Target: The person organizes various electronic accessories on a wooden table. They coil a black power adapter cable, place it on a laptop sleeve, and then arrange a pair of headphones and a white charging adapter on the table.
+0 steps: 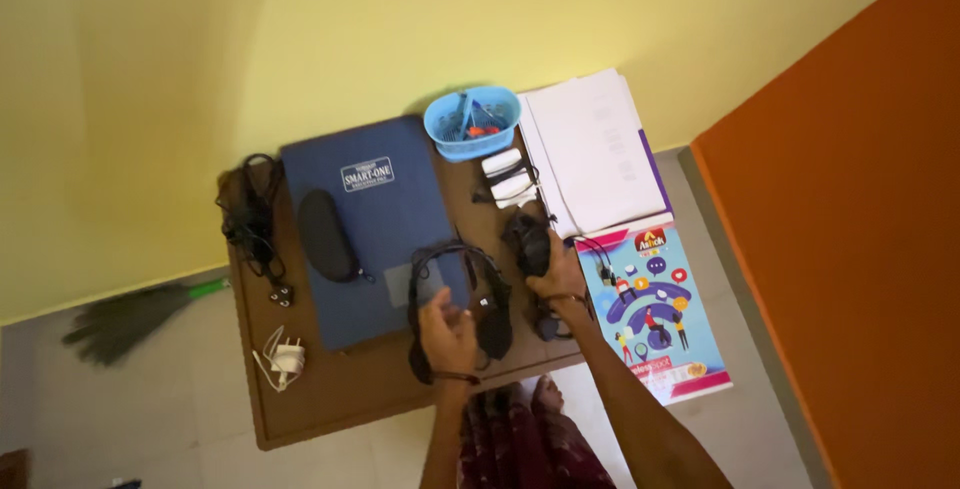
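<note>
Fingers (pixel 462 321) of the left hand (pixel 447 334) curled onto the black headband strap (pixel 455 294), gripping it just above the blue folder (pixel 375 224). Right hand (pixel 556 274) closed round a dark bundled piece (pixel 528 244) — exact kind not clear — near the counter (pixel 330 399) edge. Elsewhere in the head view: black case (pixel 325 234) on the folder, blue basket (pixel 472 121) at the back, white papers (pixel 595 154), colourful poster (pixel 655 314), white charger (pixel 283 357), black cables (pixel 250 214) — broom (pixel 130 319) on the floor.

Matt brown wooden table (pixel 330 404), glossy paper poster (pixel 665 319), blue plastic basket (pixel 505 114), matt black headphones (pixel 490 314).
</note>
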